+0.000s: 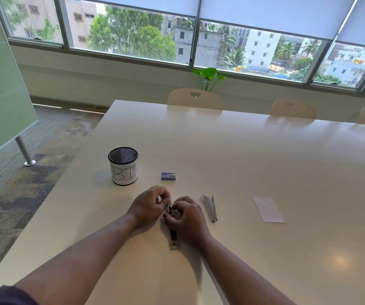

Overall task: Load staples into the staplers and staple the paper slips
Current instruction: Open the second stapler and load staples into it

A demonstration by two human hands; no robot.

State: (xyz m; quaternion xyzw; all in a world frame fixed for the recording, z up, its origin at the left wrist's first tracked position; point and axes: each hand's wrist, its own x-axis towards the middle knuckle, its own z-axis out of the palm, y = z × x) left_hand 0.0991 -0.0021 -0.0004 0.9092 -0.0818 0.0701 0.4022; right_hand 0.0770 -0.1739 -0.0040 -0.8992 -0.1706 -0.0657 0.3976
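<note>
I see a wide pale table [254, 164] filling most of the view, with perforated cream chairs [195, 99] along its far edge at 12 to 1 o'clock. At 10 o'clock from the hands stands a black mesh cup [123, 165] wrapped in white paper lettered "BI"; nothing shows inside it. A white paper slip [268, 209] lies flat at 3 o'clock, well apart. Between it and the hands lies a silver stapler [209, 208], long axis running 12 to 6. A small blue staple box [168, 176], print too small to read, sits at 12 o'clock. My left hand [148, 205] and right hand [188, 216], fingers curled, both pinch the far end of an opened dark stapler [172, 232] lying near centre, long axis toward me, 12 to 6
</note>
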